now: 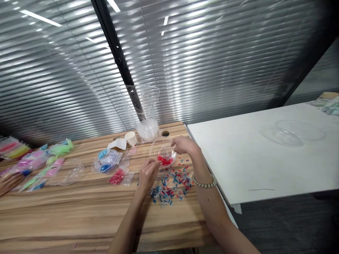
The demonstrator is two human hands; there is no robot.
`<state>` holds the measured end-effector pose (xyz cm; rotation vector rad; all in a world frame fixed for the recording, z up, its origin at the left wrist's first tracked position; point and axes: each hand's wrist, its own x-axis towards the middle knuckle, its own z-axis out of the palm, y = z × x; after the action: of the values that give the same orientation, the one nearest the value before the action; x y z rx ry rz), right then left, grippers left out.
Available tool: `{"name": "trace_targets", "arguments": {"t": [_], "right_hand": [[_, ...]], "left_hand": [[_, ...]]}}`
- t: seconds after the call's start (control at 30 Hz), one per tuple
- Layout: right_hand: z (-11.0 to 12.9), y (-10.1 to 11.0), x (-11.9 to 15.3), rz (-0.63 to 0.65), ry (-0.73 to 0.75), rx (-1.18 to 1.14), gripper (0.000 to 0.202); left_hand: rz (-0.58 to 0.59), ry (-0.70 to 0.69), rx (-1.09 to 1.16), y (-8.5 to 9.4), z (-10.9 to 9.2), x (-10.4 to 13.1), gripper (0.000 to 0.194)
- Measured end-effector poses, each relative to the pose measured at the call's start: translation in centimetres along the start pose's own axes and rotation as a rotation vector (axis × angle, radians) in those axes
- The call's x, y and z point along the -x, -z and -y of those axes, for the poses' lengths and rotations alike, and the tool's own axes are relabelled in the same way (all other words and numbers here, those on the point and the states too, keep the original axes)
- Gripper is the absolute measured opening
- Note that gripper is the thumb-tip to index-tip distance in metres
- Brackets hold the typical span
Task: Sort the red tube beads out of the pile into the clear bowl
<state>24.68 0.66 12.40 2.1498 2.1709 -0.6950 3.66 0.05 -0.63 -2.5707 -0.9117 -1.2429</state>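
Observation:
A clear plastic bowl [173, 163] with small red pieces [165, 160] in it is tilted toward me above the wooden table. My left hand [148, 173] has its fingers closed on the near-left rim of the bowl. On the far right side, my right hand [183, 144] grips the rim, with a beaded bracelet on that wrist. Below the bowl, a loose spread of small blue, red and clear pieces [165, 192] lies on the wood.
A bag of red pieces [117, 177], a container with blue pieces [106, 167], a paper cup [131, 139] and a bag of white material [148, 129] stand left and behind. Another person's hand [11, 182] rests far left. A white table [265, 165] adjoins on the right.

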Motion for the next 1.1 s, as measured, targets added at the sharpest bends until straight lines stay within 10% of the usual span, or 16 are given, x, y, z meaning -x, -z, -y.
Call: {"name": "trace_targets", "arguments": {"t": [1.1], "right_hand": [[-0.03, -0.43, -0.62, 0.001, 0.031, 0.021, 0.047]], "left_hand": [[0.053, -0.033, -0.029, -0.13, -0.08, -0.20, 0.020]]}}
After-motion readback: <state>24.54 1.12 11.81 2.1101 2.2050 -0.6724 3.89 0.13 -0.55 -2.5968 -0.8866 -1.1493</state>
